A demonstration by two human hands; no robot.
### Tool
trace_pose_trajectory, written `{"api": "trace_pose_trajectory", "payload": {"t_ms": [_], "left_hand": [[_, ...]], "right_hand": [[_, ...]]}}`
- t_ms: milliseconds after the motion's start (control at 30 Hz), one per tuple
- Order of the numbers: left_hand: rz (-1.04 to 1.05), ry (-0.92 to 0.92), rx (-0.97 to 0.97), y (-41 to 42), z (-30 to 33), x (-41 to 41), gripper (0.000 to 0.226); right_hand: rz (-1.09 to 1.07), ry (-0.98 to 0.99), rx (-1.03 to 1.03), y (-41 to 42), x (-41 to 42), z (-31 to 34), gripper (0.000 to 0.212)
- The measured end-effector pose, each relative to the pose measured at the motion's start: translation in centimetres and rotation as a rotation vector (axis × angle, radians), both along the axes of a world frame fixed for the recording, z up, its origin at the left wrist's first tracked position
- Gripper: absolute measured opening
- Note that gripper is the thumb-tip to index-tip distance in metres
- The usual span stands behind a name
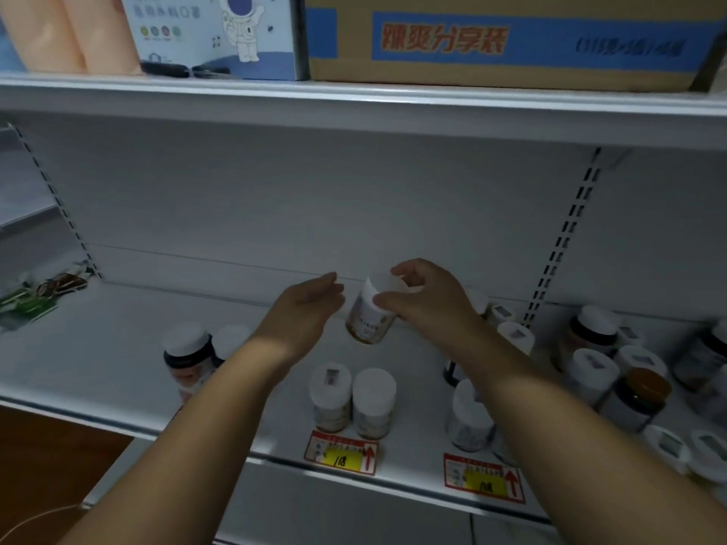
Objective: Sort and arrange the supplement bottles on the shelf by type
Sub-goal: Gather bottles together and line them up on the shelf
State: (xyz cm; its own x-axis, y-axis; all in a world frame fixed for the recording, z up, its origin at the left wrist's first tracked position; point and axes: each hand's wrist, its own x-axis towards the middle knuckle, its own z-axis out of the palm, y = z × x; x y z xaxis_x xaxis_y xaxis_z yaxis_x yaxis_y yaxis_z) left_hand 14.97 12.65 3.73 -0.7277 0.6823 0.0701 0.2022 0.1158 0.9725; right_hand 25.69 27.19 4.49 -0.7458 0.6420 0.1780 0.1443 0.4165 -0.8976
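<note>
Bottle (369, 317) tilted, cap up-right, in right hand (427, 298)

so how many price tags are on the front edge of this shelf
2. One price tag sits below the pair of white-capped bottles near the middle; the other price tag is further right, under the right forearm. More may lie outside the frame.

Top shelf: brown carton w/ blue band (511, 41) at 1 o'clock, astronaut box (220, 33) touching its left side at 11, peach rolls (67, 33) further left. Green packets (27, 300) at 9. Two red/yellow price tags (342, 452) at 6.
</note>
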Motion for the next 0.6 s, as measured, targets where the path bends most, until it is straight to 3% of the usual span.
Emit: {"api": "trace_pose_trajectory", "payload": {"t_ms": [133, 267, 400, 600], "left_hand": [[0.032, -0.003, 0.002, -0.5, -0.9, -1.6, 0.042], [0.012, -0.002, -0.024, -1.0, -2.3, -2.7, 0.040], [0.002, -0.030, -0.025, -1.3, -3.1, -3.5, 0.037], [-0.025, -0.045, -0.049, -0.5, -3.4, -3.5, 0.036]], "right_hand": [[0.076, -0.304, 0.103, 0.1, -4.2, -2.3, 0.066], [0.110, -0.475, 0.090, 0.2, -6.4, -4.6, 0.064], [0.208, -0.567, 0.043, 0.0, -6.4, -6.2, 0.065], [0.240, -0.541, 0.035, -0.1, -5.9, -6.7, 0.057]]}}
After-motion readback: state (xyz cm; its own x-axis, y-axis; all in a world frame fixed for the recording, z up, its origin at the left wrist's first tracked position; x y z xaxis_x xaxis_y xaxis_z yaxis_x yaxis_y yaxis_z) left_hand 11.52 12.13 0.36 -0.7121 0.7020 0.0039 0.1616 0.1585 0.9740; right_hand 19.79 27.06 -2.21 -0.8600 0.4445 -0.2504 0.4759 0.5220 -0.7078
